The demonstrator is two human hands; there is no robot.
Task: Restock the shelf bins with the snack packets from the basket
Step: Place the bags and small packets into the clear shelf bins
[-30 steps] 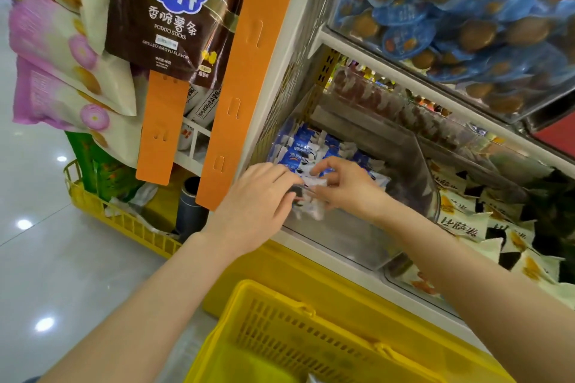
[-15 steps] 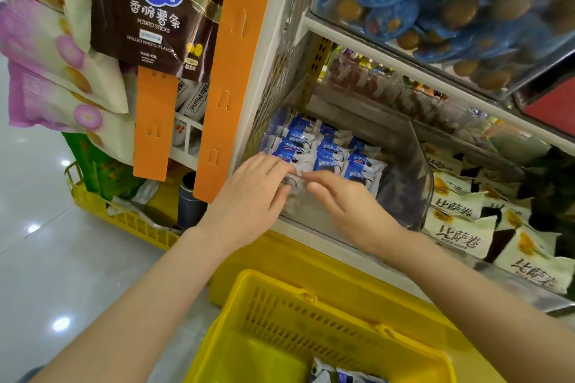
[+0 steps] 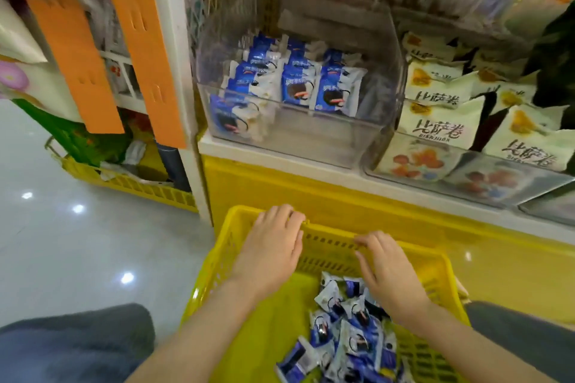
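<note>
Over the basket point(image 3: 217, 255), blue-white packets point(image 3: 351, 342) run off-frame beneath my left hand point(image 3: 270, 246) and right hand point(image 3: 389, 270), both empty, fingers loose.

— What sort of place is this?

— A shop, in a snack aisle. Across the middle of the frame, clear plastic bins point(image 3: 311, 140) stand side by side on a white shelf point(image 3: 236, 151), each stocked with one kind of goods: blue-and-white packets point(image 3: 298, 84) in one, cream packets point(image 3: 441, 127) with printed lettering in the next to its right.

— Anything besides the shelf?

— Orange strips point(image 3: 143, 40) hang at the upper left. A yellow basket point(image 3: 326, 252) at the bottom holds more of the blue packets, a second yellow basket point(image 3: 133, 186) sits at the left, and the glossy floor point(image 3: 77, 242) mirrors spots of light.
</note>
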